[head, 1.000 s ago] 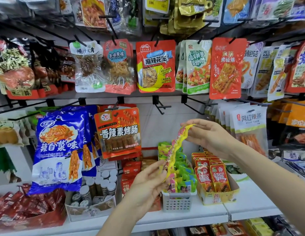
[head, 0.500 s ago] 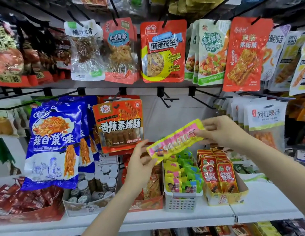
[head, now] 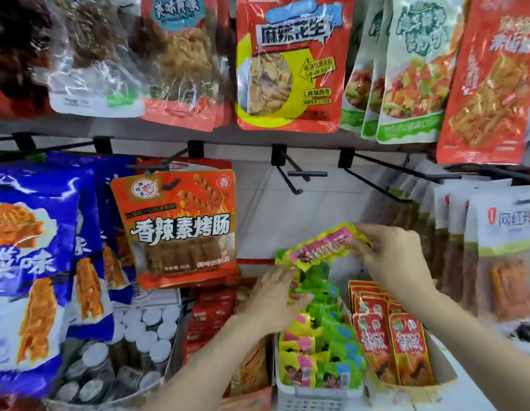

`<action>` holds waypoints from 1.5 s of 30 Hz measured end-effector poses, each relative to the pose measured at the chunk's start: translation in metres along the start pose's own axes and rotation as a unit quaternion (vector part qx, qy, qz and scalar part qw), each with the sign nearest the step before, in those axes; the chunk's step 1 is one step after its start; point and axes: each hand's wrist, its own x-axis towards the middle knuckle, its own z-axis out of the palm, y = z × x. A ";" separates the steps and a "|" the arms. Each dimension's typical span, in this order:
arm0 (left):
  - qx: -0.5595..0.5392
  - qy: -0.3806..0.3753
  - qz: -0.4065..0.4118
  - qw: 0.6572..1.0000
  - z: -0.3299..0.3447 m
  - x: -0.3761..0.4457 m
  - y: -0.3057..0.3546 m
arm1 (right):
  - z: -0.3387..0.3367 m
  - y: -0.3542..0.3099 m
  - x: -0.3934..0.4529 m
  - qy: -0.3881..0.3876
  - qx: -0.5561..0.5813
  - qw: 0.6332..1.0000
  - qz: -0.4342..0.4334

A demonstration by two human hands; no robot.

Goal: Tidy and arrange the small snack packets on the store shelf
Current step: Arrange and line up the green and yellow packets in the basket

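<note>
A long yellow and pink snack packet (head: 320, 247) is held flat above the back of a white basket (head: 311, 396). My right hand (head: 391, 259) grips its right end. My left hand (head: 272, 301) is at its left end, fingers spread over the green and yellow small packets (head: 323, 345) that fill the basket; whether it still pinches the long packet I cannot tell. A row of small red packets (head: 403, 348) stands in a yellow box just right of the basket.
Large hanging bags: orange sausage bag (head: 180, 229), blue bags (head: 35, 262), white bags (head: 495, 247) at right. Bare black pegs (head: 305, 175) jut out above the basket. A clear tub of white-capped bottles (head: 133, 342) and red boxes (head: 210, 315) sit left of it.
The view has closed in on the shelf. Both hands carried the long packet back and down from mid-air to the rear of the basket, and my left hand has dropped onto the basket's packets.
</note>
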 end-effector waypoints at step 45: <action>-0.128 0.004 -0.016 0.992 0.028 -0.021 -0.025 | 0.132 -0.012 0.013 -0.354 -0.031 0.927 0.119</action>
